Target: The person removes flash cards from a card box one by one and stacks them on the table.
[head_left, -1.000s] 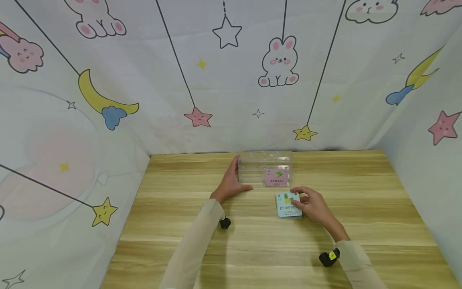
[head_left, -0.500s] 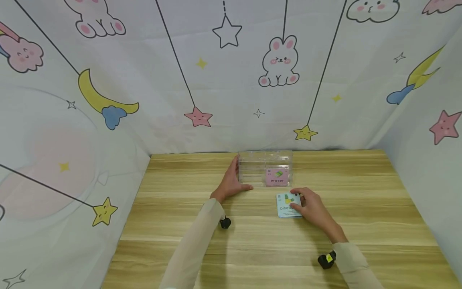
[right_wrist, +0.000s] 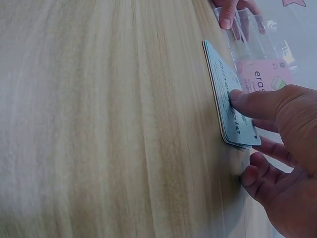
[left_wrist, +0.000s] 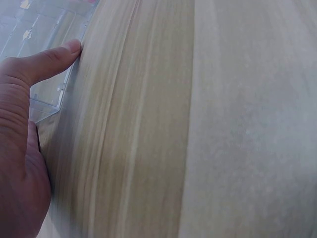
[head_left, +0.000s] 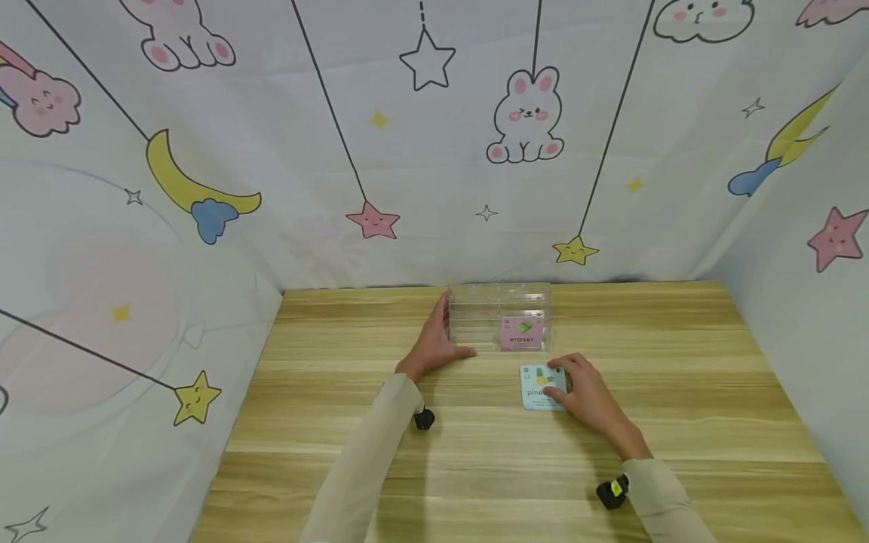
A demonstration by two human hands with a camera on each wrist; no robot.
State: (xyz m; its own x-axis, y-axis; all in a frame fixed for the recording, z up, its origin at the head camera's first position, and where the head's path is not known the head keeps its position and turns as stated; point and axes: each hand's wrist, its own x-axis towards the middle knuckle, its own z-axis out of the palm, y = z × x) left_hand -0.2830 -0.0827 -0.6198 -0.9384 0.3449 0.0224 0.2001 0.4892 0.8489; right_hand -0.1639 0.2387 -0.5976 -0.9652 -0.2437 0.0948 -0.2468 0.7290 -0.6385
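Note:
A clear plastic box (head_left: 474, 309) with compartments stands at the back of the wooden table. My left hand (head_left: 433, 348) holds its left front corner, thumb along the front edge and fingers along the left side. A pink "eraser" card (head_left: 521, 341) fills the box's front right compartment. In front of the box is a small stack of light blue cards (head_left: 536, 401) with "pineapple" on top. My right hand (head_left: 591, 396) pinches that stack at its right side. In the right wrist view, its thumb (right_wrist: 247, 101) presses on the top card, with fingers behind the far edge.
The wood-grain table (head_left: 475, 467) reaches the white printed cloth (head_left: 434, 241) right behind the box. More cloth hangs along the left and right sides. A small black camera (head_left: 612, 492) sits at the right wrist and another (head_left: 424, 418) at the left.
My right thumb has slid left across the top card, covering more of the word. The stack's edges look more even now. My left hand and the box have stayed put.

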